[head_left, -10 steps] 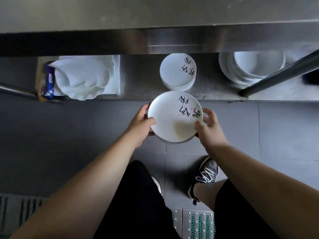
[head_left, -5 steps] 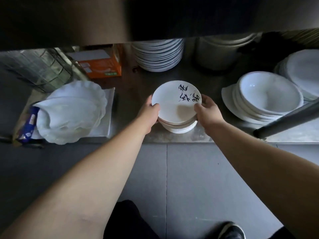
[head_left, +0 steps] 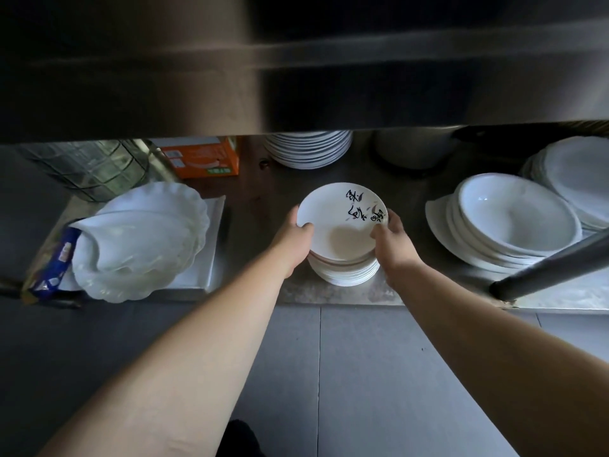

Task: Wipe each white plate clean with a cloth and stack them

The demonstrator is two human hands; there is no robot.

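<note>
While you hold it at both edges, the small white plate (head_left: 341,222) sits low over the stack of matching plates (head_left: 344,270) on the steel lower shelf (head_left: 329,296).

Head view, change: a second ago this plate was out over the floor in front of the shelf; half a second ago it had reached the stack, and it has scarcely shifted since. Judged from that, the placing step is all but done; whether the plate has fully seated on the stack cannot be told. No cloth shows in this view.

Head view, hands: your left hand (head_left: 291,240) grips the plate's left rim, thumb on top. Your right hand (head_left: 392,240) grips the right rim, fingers curled over the edge. Both are closed on the plate.

Head view, the plate: round, shallow, glossy white, with black brush lettering and small purple marks toward its far right side. No visible smears, though a shadow lies across its well.

Head view, other stock on the shelf: scalloped white dishes (head_left: 141,239) on a tray at left, an orange box (head_left: 204,158) behind, deep white bowls (head_left: 514,222) at right, a further plate stack (head_left: 309,148) at the back.
</note>
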